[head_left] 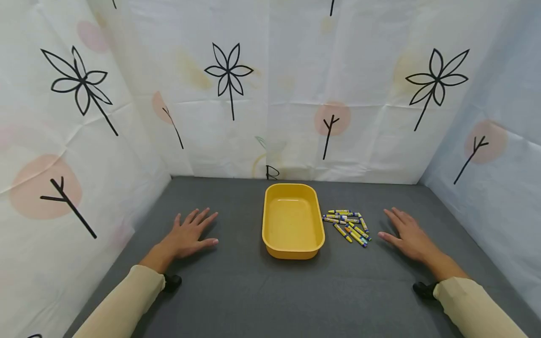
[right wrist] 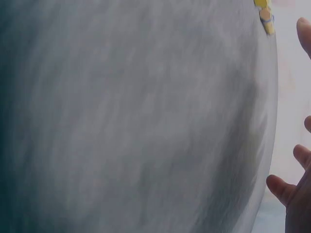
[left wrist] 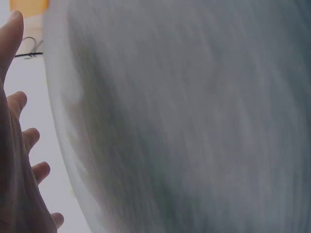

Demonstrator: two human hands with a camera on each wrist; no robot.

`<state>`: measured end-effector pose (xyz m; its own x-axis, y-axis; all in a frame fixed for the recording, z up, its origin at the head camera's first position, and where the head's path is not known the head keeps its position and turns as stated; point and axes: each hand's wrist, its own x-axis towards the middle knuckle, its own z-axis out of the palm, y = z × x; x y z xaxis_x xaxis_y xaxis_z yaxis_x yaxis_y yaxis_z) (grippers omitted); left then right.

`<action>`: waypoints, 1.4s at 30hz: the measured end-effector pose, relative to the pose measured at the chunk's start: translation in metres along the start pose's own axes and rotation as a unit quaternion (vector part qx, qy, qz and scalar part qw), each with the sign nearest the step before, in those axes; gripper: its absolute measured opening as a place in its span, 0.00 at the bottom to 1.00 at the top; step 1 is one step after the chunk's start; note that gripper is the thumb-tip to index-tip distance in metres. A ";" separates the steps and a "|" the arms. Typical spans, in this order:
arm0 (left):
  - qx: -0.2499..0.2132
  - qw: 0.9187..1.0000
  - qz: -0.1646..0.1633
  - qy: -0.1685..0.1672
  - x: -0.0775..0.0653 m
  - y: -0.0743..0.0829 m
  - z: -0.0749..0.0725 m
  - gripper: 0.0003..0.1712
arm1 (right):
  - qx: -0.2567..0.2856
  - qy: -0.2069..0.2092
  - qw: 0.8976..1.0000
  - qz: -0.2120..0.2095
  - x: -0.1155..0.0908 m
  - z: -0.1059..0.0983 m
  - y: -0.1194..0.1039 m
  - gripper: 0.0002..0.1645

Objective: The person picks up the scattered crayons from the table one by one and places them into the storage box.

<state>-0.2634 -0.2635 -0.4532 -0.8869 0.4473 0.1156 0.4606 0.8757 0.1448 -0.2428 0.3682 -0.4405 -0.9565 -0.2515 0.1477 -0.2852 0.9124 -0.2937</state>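
A yellow rectangular tray (head_left: 293, 254) with rounded corners stands on the grey table, its inside bare. Just right of it lies a loose pile of yellow crayons (head_left: 343, 233) with blue-marked wrappers, several of them crossing one another. My left hand (head_left: 189, 236) is to the left of the tray, palm down with fingers spread, holding nothing. On the far side, my right hand (head_left: 409, 236) hovers to the right of the crayons, fingers extended and apart from them. In the left wrist view the spread fingers (left wrist: 30, 139) show at the left edge.
The grey tabletop (head_left: 270, 300) runs back to a white cloth backdrop (head_left: 291, 61) printed with flowers and twigs. Similar cloth sides (head_left: 38, 253) rise at the left and right of the table. A dark band (head_left: 172, 282) sits at each wrist by the cream sleeves.
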 end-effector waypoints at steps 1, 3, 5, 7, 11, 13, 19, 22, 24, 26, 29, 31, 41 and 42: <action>-0.004 1.000 0.000 -0.004 0.002 0.002 0.001 0.48 | 0.006 0.001 1.000 -0.002 0.002 0.001 -0.001 0.48; -0.014 1.000 0.001 -0.009 0.004 0.007 0.003 0.47 | 0.015 0.000 1.000 -0.001 0.006 0.003 -0.003 0.47; -0.021 1.000 0.007 -0.009 0.006 0.011 0.005 0.47 | 0.022 0.002 1.000 0.000 0.009 0.006 -0.006 0.47; -0.032 0.999 0.014 -0.005 0.009 0.016 0.006 0.46 | 0.029 0.003 1.000 0.004 0.013 0.007 -0.010 0.47; -0.048 0.998 0.029 0.005 0.016 0.025 0.008 0.46 | 0.038 0.001 0.999 0.015 0.020 0.008 -0.020 0.46; -0.058 0.998 0.034 0.008 0.020 0.030 0.009 0.46 | 0.044 0.002 0.999 0.024 0.024 0.009 -0.023 0.45; -0.079 0.995 0.050 0.032 0.028 0.045 0.013 0.46 | 0.082 0.019 0.994 0.067 0.037 0.013 -0.031 0.38; -0.098 0.993 0.058 0.044 0.032 0.052 0.015 0.45 | 0.100 0.026 0.990 0.091 0.042 0.016 -0.036 0.35; -0.110 0.991 0.058 0.044 0.034 0.057 0.016 0.44 | 0.107 0.025 0.988 0.106 0.045 0.018 -0.038 0.34; -0.117 0.991 0.051 0.040 0.037 0.061 0.017 0.44 | 0.111 0.021 0.987 0.118 0.047 0.020 -0.040 0.35; -0.129 0.990 0.043 0.037 0.040 0.070 0.017 0.44 | 0.115 0.015 0.985 0.129 0.051 0.022 -0.041 0.36; -0.137 0.989 0.037 0.038 0.043 0.075 0.016 0.43 | 0.118 0.010 0.984 0.131 0.053 0.023 -0.042 0.37; -0.231 0.972 0.009 0.027 0.053 0.096 0.016 0.45 | 0.136 -0.039 0.978 0.150 0.061 0.020 -0.043 0.37; -0.243 0.970 0.003 0.025 0.054 0.097 0.017 0.45 | 0.136 -0.042 0.978 0.152 0.062 0.019 -0.043 0.37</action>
<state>-0.2674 -0.1509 -0.4493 -0.8867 0.4324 0.1637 0.4396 0.6791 0.5879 -0.2910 0.3077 -0.4370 -0.9981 -0.0179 -0.0592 0.0180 0.8324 -0.5538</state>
